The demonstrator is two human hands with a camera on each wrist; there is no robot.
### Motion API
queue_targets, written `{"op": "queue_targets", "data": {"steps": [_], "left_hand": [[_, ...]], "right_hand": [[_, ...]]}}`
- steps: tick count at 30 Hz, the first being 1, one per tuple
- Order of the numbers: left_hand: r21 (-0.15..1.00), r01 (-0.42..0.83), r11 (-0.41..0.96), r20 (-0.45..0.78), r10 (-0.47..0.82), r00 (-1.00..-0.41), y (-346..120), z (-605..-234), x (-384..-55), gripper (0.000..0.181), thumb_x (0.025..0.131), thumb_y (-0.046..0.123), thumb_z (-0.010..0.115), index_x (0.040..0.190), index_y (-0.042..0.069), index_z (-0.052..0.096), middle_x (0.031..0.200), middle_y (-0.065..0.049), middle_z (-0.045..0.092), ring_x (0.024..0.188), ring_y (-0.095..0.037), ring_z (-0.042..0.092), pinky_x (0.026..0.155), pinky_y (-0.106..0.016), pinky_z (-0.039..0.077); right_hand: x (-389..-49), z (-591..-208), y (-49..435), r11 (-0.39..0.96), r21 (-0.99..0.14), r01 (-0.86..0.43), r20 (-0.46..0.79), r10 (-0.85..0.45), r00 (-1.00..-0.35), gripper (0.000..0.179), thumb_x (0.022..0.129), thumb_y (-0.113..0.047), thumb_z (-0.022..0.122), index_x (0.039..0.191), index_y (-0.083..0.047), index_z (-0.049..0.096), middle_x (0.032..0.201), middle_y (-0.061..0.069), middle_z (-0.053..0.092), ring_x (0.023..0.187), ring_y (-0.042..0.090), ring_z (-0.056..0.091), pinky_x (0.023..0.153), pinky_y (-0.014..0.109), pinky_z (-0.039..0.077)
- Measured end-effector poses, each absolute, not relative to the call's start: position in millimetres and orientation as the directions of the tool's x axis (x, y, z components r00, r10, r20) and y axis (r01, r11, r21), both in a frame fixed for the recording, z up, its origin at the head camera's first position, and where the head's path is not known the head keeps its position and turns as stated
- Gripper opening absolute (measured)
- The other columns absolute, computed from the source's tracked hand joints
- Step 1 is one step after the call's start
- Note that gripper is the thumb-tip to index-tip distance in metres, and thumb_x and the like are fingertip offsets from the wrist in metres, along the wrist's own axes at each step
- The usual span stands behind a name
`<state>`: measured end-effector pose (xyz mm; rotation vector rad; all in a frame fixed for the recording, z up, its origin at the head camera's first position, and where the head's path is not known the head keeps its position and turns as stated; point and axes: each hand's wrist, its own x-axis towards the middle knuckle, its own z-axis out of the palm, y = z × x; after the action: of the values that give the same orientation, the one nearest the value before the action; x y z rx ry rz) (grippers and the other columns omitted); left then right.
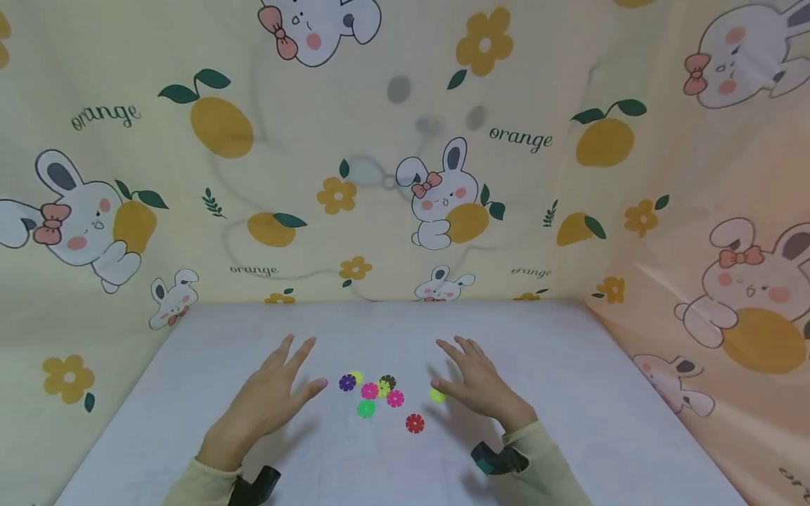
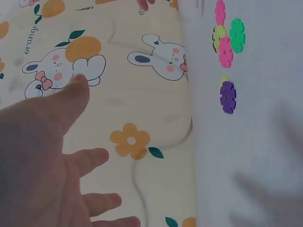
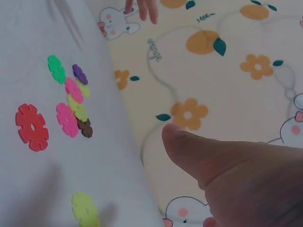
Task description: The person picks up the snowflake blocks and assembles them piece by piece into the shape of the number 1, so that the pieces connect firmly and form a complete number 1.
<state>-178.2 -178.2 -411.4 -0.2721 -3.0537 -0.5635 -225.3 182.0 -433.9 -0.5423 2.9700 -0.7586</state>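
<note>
Several flat, notched plastic discs, like snowflake building pieces, lie on the white table. A purple disc (image 1: 346,382) overlaps a yellow one at the left of the group. Two pink discs (image 1: 370,391) lie around another yellow disc (image 1: 383,388), with a dark brown disc (image 1: 389,381) partly beneath it. Nearer are a green disc (image 1: 365,408) and a red disc (image 1: 414,423). My left hand (image 1: 268,397) hovers left of the group, fingers spread, holding nothing. On the right, my right hand (image 1: 477,383) hovers with spread fingers, its thumb overlapping a lone yellow disc (image 3: 85,210) in the head view.
The white tabletop (image 1: 544,337) meets a printed cloth (image 1: 380,232) with rabbits and oranges at the back, and the cloth continues along both sides. Each wrist carries a black strap-on device (image 1: 500,459) over a light sleeve (image 1: 547,464).
</note>
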Motion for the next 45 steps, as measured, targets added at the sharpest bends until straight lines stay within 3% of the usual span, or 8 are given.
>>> {"op": "queue_targets", "data": {"steps": [8,14,23,29,32,45], "left_hand": [[0.474,0.225,0.851,0.035,0.237,-0.971,-175,-419,-187,0.075,0.100,0.056,0.053,0.159,0.015,0.032,0.162,-0.027,0.030,0.147,-0.050,0.033,0.111,-0.070,0.034],[0.488,0.254,0.835,0.025,0.277,-0.960,-167,-427,-198,0.068,0.099,0.042,0.063,0.156,0.015,0.038,0.158,-0.021,0.042,0.146,-0.043,0.040,0.113,-0.063,0.037],[0.522,0.234,0.821,-0.049,0.302,-0.952,-153,-440,-215,0.059,0.096,0.026,0.070,0.150,0.015,0.048,0.148,-0.018,0.052,0.137,-0.038,0.051,0.111,-0.058,0.043],[0.565,0.151,0.811,-0.158,0.286,-0.945,-145,-450,-230,0.055,0.092,0.013,0.074,0.144,0.018,0.057,0.138,-0.014,0.057,0.118,-0.029,0.061,0.103,-0.051,0.052],[0.576,0.120,0.809,-0.189,0.274,-0.943,-142,-454,-236,0.052,0.090,0.008,0.075,0.140,0.019,0.062,0.133,-0.012,0.059,0.108,-0.022,0.061,0.098,-0.047,0.055],[0.536,0.149,0.831,-0.183,0.287,-0.940,-138,-468,-248,0.043,0.087,0.004,0.076,0.128,0.013,0.067,0.120,-0.011,0.063,0.104,-0.023,0.061,0.101,-0.048,0.052]], "right_hand": [[-228,-442,179,0.794,-0.532,-0.294,0.055,-0.314,-0.948,0.069,0.090,-0.036,0.076,0.151,-0.016,0.047,0.156,0.022,0.041,0.146,0.044,0.036,0.114,0.066,0.034],[-233,-449,177,0.761,-0.585,-0.281,0.044,-0.316,-0.948,0.065,0.088,-0.028,0.079,0.146,-0.013,0.053,0.150,0.020,0.049,0.142,0.042,0.042,0.113,0.063,0.037],[-236,-460,177,0.740,-0.606,-0.291,0.028,-0.346,-0.938,0.057,0.084,-0.015,0.082,0.137,-0.010,0.062,0.138,0.017,0.059,0.132,0.039,0.051,0.111,0.059,0.041],[-237,-466,176,0.791,-0.563,-0.240,-0.045,-0.319,-0.947,0.052,0.080,-0.009,0.085,0.129,-0.012,0.068,0.126,0.012,0.065,0.120,0.030,0.057,0.103,0.053,0.048],[-238,-467,176,0.800,-0.555,-0.228,-0.059,-0.312,-0.948,0.049,0.079,-0.007,0.085,0.125,-0.012,0.071,0.120,0.011,0.067,0.115,0.029,0.059,0.100,0.052,0.050],[-243,-472,177,0.805,-0.571,-0.160,-0.111,-0.269,-0.957,0.041,0.081,-0.002,0.081,0.119,-0.013,0.074,0.118,0.009,0.068,0.112,0.026,0.060,0.097,0.048,0.053]]}}
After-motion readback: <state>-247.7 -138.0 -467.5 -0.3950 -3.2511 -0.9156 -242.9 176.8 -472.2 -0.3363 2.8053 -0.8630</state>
